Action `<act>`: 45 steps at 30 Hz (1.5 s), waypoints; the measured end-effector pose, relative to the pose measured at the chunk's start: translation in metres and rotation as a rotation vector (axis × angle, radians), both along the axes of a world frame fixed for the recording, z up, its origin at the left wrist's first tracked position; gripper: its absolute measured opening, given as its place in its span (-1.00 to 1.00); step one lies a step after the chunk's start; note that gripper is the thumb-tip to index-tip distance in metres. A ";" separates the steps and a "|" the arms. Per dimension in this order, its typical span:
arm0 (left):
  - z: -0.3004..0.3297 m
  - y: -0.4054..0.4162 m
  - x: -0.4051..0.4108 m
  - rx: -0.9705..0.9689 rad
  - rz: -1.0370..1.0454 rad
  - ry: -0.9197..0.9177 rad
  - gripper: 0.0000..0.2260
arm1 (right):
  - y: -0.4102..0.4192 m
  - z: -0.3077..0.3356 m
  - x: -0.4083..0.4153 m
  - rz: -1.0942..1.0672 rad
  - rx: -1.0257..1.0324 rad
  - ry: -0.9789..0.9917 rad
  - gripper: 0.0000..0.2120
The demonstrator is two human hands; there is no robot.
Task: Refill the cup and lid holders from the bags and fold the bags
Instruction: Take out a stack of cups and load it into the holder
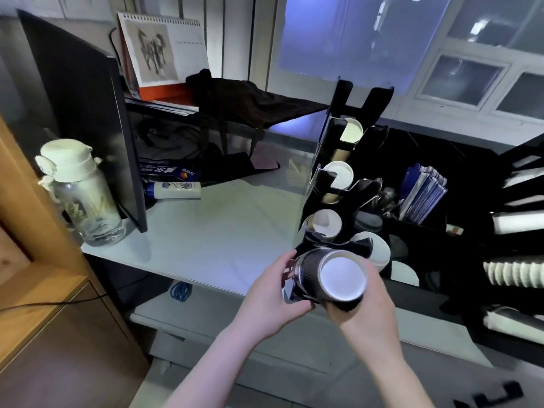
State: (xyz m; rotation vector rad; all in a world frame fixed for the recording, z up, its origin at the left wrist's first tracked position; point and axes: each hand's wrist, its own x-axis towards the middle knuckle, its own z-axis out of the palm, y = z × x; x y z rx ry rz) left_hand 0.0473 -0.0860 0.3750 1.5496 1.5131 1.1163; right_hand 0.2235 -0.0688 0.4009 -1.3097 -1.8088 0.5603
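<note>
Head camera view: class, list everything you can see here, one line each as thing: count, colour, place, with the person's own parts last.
cup holder: one, black, standing on the counter right of centre
cup stacks in the holder: at least three, white rims, slots above the hands
black cup stack: one, black with white inside, at the holder's lowest slot, between both hands
lids: a few, white, right of the lowest slot
water bottle: one, clear with pale cap, counter's left edge
calendar: one, white and orange, on the shelf behind
tube: one, white and blue, lying by the dark panel
counter: one, pale
left hand: holds the holder's lower edge
right hand: grips the black cup stack
</note>
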 end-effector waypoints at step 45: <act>0.086 -0.022 0.228 0.596 -0.627 0.524 -0.50 | -0.097 0.057 0.240 -0.265 0.040 0.343 -0.69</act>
